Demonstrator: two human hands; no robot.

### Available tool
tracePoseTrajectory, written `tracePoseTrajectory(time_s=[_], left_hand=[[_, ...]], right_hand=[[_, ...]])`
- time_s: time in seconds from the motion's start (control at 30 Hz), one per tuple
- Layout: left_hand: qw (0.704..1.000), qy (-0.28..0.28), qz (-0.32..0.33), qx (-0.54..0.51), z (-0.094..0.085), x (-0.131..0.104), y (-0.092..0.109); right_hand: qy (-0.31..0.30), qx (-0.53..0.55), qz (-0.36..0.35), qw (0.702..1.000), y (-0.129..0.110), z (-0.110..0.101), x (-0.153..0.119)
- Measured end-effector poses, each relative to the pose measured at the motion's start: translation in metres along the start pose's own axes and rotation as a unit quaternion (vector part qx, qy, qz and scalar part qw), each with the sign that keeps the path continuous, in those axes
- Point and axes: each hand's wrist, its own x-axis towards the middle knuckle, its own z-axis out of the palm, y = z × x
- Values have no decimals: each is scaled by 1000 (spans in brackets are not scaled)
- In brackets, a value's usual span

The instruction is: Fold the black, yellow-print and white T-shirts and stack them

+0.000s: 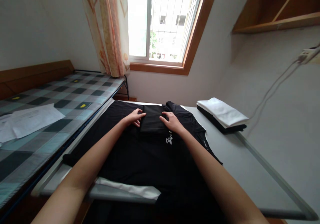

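Note:
A black shirt [140, 157] with white lettering near its middle lies spread over the table and hangs past the near edge. On its far part rests a black, flat rectangular item [153, 119], which looks like folded cloth or a board. My left hand [135, 117] is at the left edge of this rectangle, fingers apart, thumb touching or just above it. My right hand [171, 121] is at its right edge, fingers apart and curved. Neither hand has anything visibly gripped.
On the grey-white table [252, 170], folded white and black cloths [222, 112] are stacked at the right. To the left, papers [32, 119] lie on a checked mattress [100, 87]. Beyond the table are a curtain [112, 30] and window; a wooden shelf [280, 23] hangs upper right.

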Motion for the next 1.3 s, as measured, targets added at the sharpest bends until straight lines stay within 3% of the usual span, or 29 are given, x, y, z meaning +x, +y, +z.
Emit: tracePoseTrajectory(time_s=[0.13, 0.3, 0.47, 0.57, 0.67, 0.73, 0.83, 0.93, 1.0, 1.07, 1.3], left_hand=[[1000, 1, 11, -9, 0, -2, 1], [998, 1, 59, -1, 6, -7, 6], [984, 19, 170, 54, 8, -13, 19], [955, 144, 231, 114, -4, -26, 35], [887, 311, 273, 207, -17, -44, 52], [841, 352, 301, 279, -17, -52, 57], [784, 318, 361, 392, -2, -50, 48], [737, 195, 420, 492, 24, -36, 27], [722, 117, 417, 539, 38, -28, 16], [725, 90, 392, 559, 45, -25, 13], [771, 119, 253, 572, 41, -41, 26]], right_hand=[[-2, -29, 3, 1000, 9, 23, -10], [-29, -76, -12, 997, 8, 31, -17], [56, -13, -24, 998, 18, 28, -21], [95, 19, -29, 995, 25, 23, -22], [117, 25, -31, 992, 27, 17, -21], [141, 24, -29, 989, 27, 15, -20], [178, 16, -27, 984, 26, 13, -20], [185, 4, -20, 982, 26, 13, -21], [177, 0, -10, 984, 26, 13, -23], [162, -1, -1, 987, 26, 13, -24], [117, 8, -5, 993, 26, 16, -22]])
